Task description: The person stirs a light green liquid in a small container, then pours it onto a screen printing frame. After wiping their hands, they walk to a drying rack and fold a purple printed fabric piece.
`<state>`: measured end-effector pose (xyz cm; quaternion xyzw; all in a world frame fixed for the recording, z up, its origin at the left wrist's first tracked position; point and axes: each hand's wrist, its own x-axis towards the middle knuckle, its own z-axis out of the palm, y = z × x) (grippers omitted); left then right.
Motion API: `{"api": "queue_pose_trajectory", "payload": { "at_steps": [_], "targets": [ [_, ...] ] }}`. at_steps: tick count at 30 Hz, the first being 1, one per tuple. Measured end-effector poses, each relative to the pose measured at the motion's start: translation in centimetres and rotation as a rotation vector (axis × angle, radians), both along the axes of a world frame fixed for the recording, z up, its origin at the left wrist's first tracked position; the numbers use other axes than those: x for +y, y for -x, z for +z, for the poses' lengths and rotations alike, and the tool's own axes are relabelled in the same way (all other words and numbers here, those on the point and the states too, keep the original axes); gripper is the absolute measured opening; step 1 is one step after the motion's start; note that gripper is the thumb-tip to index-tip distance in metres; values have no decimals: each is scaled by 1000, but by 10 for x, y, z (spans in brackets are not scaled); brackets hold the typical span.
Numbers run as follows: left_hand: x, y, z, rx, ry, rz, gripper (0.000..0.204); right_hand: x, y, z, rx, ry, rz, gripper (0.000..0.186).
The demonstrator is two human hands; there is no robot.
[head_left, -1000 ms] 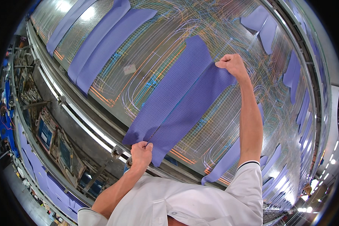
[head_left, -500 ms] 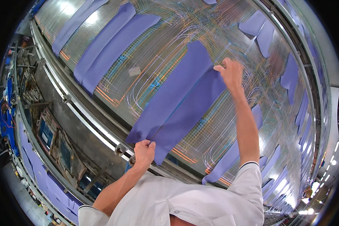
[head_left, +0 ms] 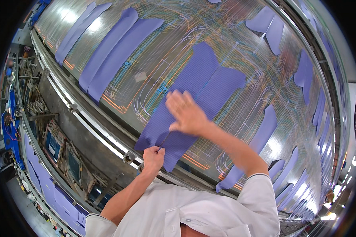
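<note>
Two long purple fabric panels lie side by side on the table in front of me, a left panel (head_left: 186,79) and a right panel (head_left: 221,89), meeting along a narrow line. At their near end my left hand (head_left: 153,159) is closed in a pinch on the fabric where the two meet; which panel it grips I cannot tell. My right hand (head_left: 186,114) is open with its fingers stretched out, palm down over the left panel. Part of both panels is hidden beneath that hand and forearm.
The long shiny table (head_left: 154,79) is covered with coloured lines. More purple panels (head_left: 110,55) lie to the left, and another purple panel (head_left: 261,130) to the right. A metal rail (head_left: 95,126) with knobs runs along the near edge. Wooden frames (head_left: 73,166) sit below it.
My right hand has let go of the right panel's far corner and swept nearer and leftward onto the left panel. That corner now lies spread out. My left hand keeps its pinch.
</note>
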<state>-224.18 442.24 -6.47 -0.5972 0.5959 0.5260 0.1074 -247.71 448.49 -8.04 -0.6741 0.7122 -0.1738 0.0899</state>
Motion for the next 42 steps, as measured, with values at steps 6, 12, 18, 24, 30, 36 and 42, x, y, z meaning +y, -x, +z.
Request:
{"api": "queue_pose_trajectory", "payload": {
  "at_steps": [6,12,18,24,30,36,42],
  "targets": [
    [-3,6,9,1,-79,53,19,14,-50,-15,-75,79,75,82],
    [-3,-2,0,78,-63,5,19,-2,75,-6,241,6,-291,71],
    [-7,-3,15,133,62,-192,18,3,151,-30,325,34,-628,69],
    [-9,-18,74,341,536,-458,29,0,3,3,191,-83,-317,70],
    [-13,-30,83,431,802,-622,23,10,-134,-1,-83,39,-118,67],
    [-4,-36,57,588,319,-330,16,22,-131,16,-211,78,-185,51],
    [-12,-21,51,287,219,-374,26,86,-121,38,-514,389,-758,27]
  ]
}}
